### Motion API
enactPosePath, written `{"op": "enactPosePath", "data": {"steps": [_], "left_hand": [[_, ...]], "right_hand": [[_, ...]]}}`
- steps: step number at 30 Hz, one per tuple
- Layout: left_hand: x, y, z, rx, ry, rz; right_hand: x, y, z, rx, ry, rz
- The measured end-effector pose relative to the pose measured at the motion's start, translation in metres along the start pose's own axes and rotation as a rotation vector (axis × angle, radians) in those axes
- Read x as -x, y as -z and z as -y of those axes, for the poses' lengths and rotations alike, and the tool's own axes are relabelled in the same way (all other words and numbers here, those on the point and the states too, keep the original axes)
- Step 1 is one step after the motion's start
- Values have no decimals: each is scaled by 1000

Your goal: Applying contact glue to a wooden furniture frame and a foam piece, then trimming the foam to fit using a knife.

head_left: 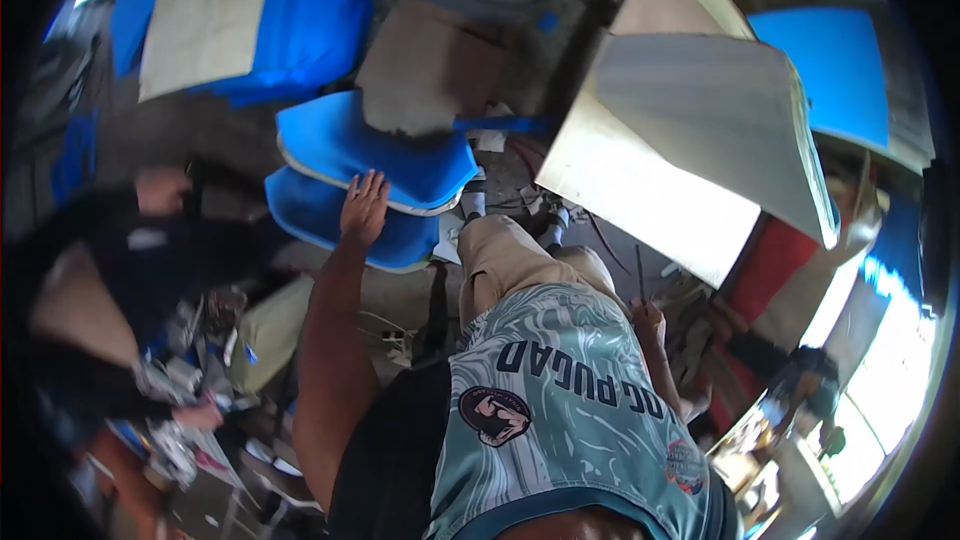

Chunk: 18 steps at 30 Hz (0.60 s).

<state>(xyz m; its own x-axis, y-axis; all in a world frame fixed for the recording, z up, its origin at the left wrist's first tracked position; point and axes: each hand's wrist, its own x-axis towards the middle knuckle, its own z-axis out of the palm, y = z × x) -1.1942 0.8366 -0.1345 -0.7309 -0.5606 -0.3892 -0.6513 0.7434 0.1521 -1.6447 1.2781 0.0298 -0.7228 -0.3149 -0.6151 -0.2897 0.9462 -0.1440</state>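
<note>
My left hand (367,204) rests with its fingers stretched out over the pale edge of a curved blue panel (375,145). Its thumb is mostly hidden. A second curved blue panel (315,208) sits under the first, on the near side. Down by my right thigh, my right hand (648,322) is closed around a thin, dark, rod-like tool (640,275) that points away from me. The tool's exact kind is too small to make out.
Large beige panels (650,175) stand at the right, with a blue sheet (830,70) behind. Blue and cream pieces (205,20) lie far left. A brown panel (430,65) is ahead. Another person (165,270) works at the left beside cluttered scraps. A red cord (605,240) crosses the floor.
</note>
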Motion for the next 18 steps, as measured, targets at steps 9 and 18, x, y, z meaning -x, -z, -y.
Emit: {"op": "enactPosePath", "data": {"steps": [9, 18], "left_hand": [[-47, -18, 19, -168, -146, -24], [-92, 30, -7, -125, -203, 354]], "right_hand": [[46, 7, 12, -51, -60, -78], [53, -10, 22, -22, -6, -105]]}}
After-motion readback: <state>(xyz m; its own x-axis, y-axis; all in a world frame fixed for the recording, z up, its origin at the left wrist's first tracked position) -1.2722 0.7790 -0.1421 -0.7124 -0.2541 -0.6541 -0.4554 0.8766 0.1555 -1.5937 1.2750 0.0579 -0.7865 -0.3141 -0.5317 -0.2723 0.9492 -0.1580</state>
